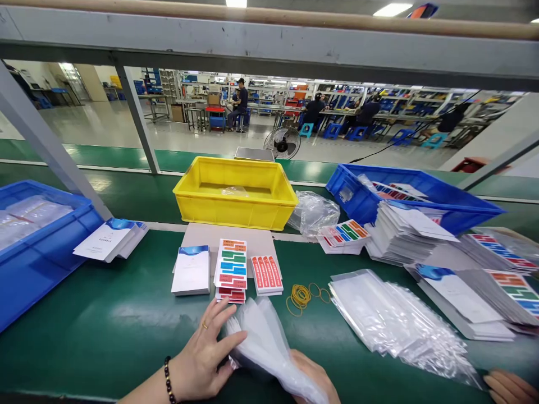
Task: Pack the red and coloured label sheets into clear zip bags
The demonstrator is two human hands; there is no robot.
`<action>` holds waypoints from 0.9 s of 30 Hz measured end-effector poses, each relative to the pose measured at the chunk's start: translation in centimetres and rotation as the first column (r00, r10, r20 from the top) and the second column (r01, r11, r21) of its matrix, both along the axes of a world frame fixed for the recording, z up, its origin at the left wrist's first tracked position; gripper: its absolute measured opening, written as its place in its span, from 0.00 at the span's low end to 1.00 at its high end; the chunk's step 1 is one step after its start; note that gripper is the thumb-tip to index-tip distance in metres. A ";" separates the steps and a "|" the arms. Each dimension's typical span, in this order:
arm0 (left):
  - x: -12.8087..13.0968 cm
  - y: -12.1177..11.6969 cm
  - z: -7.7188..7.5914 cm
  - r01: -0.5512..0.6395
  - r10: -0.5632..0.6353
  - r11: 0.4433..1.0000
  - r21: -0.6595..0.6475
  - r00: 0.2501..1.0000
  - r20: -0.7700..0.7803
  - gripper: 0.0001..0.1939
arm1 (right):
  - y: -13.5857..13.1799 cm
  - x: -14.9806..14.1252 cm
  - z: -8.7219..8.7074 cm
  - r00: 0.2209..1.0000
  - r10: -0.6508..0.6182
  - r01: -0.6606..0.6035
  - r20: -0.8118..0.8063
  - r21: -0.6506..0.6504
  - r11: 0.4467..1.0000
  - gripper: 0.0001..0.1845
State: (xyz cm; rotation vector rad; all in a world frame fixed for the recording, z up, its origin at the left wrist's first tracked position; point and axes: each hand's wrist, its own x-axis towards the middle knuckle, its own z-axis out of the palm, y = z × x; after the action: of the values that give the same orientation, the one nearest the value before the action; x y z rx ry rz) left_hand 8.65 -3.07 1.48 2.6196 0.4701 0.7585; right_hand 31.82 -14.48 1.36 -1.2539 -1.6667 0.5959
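Note:
A bundle of clear plastic bags (263,336) is bent between my two hands at the front of the green bench. My right hand (318,379) grips its lower right end, partly covered by the plastic. At the bundle's left edge, my left hand (202,350) has thumb and index finger on the bags, the other fingers stretched forward. Just beyond stand a stack of white booklets (191,272), a stack of colored label sheets (231,266) and a stack of red label sheets (267,275). Yellow rubber bands (300,297) lie to the right of the bundle.
A yellow bin (236,210) stands at the back, between a left blue bin (46,252) and a tilted right blue bin (357,196). More plastic bags (396,314) and booklet stacks (458,297) cover the right side. Another person's hand (511,387) shows at the lower right.

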 end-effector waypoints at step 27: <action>-0.2 -1.5 -0.6 -0.133 0.155 0.888 -0.439 0.988 0.015 0.38 | -0.8 0.6 -2.3 0.998 0.064 -0.065 -0.018 -0.062 0.996 0.20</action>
State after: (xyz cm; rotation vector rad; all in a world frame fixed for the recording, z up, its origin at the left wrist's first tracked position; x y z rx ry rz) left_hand 8.48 -4.54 0.88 2.1585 0.7350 0.6691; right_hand 32.42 -15.26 -0.98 -1.2402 -1.6919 0.7001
